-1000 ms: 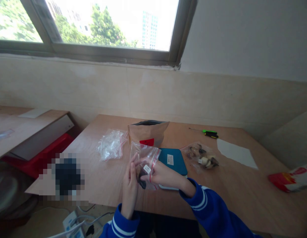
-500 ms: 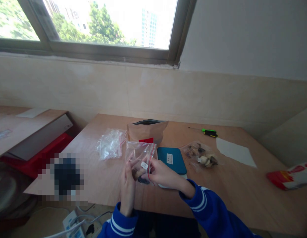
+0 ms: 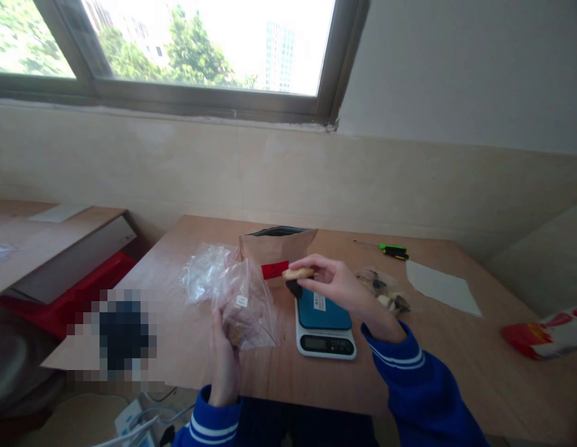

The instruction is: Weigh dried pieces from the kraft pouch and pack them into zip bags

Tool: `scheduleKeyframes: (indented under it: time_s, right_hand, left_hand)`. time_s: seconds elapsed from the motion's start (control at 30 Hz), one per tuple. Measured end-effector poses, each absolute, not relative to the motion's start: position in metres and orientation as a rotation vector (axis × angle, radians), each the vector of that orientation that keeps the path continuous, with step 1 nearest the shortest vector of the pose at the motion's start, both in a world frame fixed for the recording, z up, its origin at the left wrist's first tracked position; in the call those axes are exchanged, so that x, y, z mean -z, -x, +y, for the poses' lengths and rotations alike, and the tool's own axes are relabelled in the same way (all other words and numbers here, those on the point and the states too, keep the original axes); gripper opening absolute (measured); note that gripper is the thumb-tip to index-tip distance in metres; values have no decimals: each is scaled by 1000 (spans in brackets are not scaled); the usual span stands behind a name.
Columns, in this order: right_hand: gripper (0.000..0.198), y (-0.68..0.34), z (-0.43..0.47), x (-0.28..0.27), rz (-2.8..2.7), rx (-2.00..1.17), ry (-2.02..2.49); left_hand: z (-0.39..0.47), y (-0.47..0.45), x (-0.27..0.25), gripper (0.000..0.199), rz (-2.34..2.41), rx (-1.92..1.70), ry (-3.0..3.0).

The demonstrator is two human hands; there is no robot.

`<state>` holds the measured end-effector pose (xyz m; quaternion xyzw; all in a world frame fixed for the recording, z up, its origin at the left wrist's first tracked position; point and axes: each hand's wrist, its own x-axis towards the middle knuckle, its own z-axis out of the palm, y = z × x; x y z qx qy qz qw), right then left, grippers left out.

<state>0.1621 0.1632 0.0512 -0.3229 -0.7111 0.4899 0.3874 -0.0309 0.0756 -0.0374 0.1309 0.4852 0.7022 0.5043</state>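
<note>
My left hand grips a clear zip bag with a small white label, tilted over the table's near side. Brownish pieces show through its lower part. Pinched between the fingers of my right hand are dried-looking pieces, one tan and one dark; their exact kind is unclear. They hover over the left rear corner of a kitchen scale with a blue-green top and white base. Behind the scale stands a brown paper pouch with an open top and a red label.
Left of the pouch lies a heap of clear plastic bags. Right of the scale is a clear bag of dried pieces. Farther back are a green-and-black screwdriver and a white paper sheet. A red-and-white packet sits at the right.
My right hand has left the bag and moved up and right, now with tan and dark pieces in its fingers. My left hand has shifted left and down with the bag.
</note>
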Motion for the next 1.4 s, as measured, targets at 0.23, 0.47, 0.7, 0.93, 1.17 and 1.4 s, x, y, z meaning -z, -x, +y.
scheduleKeyframes:
  time_s: [0.23,0.47,0.7,0.93,1.17,1.4]
  right_hand:
    - [22,-145,222,-87,-1710,-731,658]
    - [14,-124,234,-71,-2001,-497,632]
    - [20,-135,228,-67,-2111,-329,676]
    - [40,-146,229,-69,-2245,-164,742]
    - [35,-150,221,-70,-2185,-91,785]
    - [14,-127,153,-83,-2155,-1025,609]
  left_hand:
    - [74,40,35,59,1192,-1783,-291]
    - [69,44,31,59,1217,-1787,-294]
    - [70,46,34,62,1225,-1776,-314]
    - [71,43,36,61,1196,-1763,-288]
    - [70,42,37,63,1161,-1776,-335]
    - [68,31,29,63,1153,-1736,-433]
